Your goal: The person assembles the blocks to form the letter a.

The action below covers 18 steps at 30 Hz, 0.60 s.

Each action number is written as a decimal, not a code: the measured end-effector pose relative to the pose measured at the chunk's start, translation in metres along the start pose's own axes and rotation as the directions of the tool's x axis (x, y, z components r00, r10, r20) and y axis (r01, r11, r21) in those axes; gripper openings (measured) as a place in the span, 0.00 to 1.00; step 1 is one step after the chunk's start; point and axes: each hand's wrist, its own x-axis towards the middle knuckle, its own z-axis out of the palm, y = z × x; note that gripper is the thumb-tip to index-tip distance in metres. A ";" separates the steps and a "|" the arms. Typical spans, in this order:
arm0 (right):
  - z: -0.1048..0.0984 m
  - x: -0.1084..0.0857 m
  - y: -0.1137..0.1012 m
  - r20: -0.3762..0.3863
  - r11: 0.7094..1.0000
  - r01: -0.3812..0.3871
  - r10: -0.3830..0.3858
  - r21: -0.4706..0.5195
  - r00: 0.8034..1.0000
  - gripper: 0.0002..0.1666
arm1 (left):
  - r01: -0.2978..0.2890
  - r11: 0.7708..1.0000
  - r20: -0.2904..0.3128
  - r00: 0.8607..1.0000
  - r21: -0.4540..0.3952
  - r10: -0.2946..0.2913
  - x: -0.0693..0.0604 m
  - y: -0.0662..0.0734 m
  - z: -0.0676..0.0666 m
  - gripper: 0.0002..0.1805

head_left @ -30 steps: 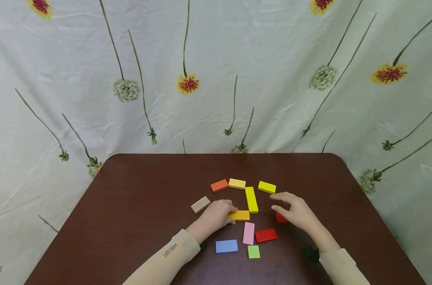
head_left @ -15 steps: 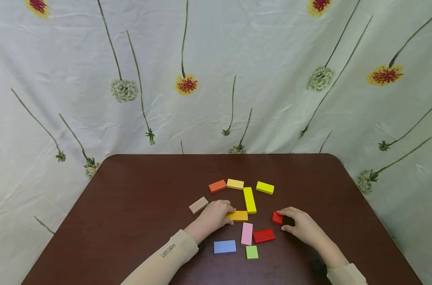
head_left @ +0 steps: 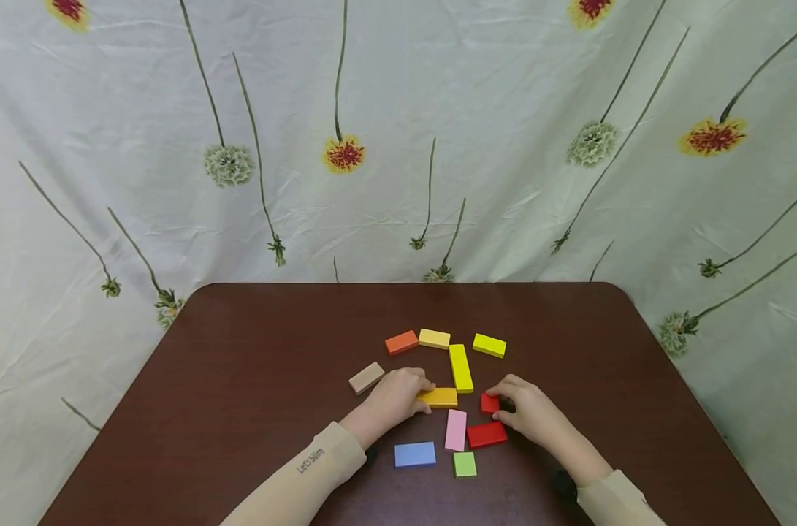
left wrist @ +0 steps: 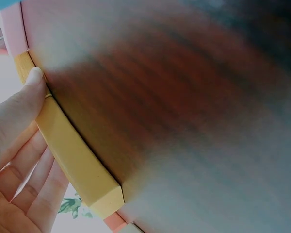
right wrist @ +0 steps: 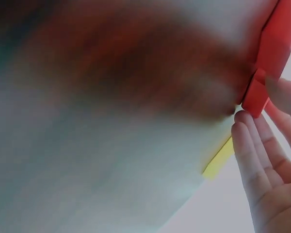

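Note:
My left hand [head_left: 393,400] grips an orange-yellow block [head_left: 441,397] lying flat on the table, fingers covering its left end. In the left wrist view the thumb [left wrist: 31,97] presses a yellow block face [left wrist: 77,155] close to a seam; whether that is a second block I cannot tell. My right hand [head_left: 536,410] pinches a small red block [head_left: 490,403] between thumb and fingers, just behind a larger red block [head_left: 486,435]. A pink block [head_left: 456,431] stands out in front of the orange-yellow one, and a long yellow block [head_left: 460,369] lies behind its right end.
Toward the back are an orange-red block [head_left: 401,342], a pale yellow block [head_left: 434,338] and a bright yellow block [head_left: 489,345]. A beige block [head_left: 367,378] lies beside the left hand. Nearer are a blue block [head_left: 415,454] and a green block [head_left: 464,464]. A floral cloth [head_left: 398,146] hangs behind the table.
My right hand came down to the small red block, took hold of it and shifted it left toward the other blocks. The left hand stays on the orange-yellow block.

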 end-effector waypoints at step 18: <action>0.011 0.014 -0.020 0.007 0.999 0.045 -0.045 0.009 0.999 0.16 | 0.002 1.000 -0.004 1.000 -0.025 -0.003 0.000 0.000 -0.001 0.19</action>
